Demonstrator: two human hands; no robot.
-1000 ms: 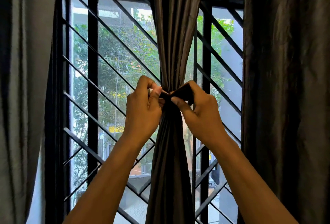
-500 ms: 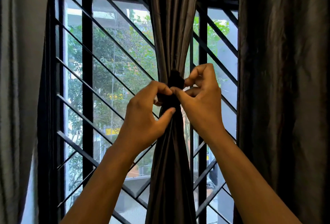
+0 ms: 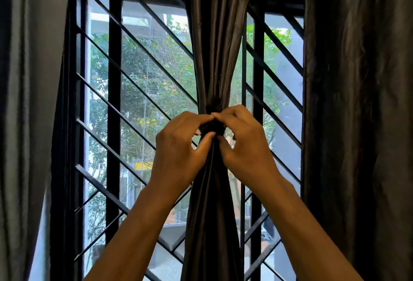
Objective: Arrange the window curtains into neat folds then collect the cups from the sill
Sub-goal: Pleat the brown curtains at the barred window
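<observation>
both hands, left hand (image 3: 178, 151) and right hand (image 3: 243, 146), now meet closer, pinching the dark tie (image 3: 213, 124) around the gathered centre curtain (image 3: 214, 45), suggesting fastening nearly done; cups unseen.

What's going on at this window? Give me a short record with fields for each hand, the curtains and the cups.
left hand: pinches the dark tie round the middle curtain
right hand: pinches the same tie from the other side
middle curtain: gathered into folds, cinched at the tie
side curtains: left curtain and right curtain hang loose
window grille: black bars behind the curtain
cups: none in view
</observation>
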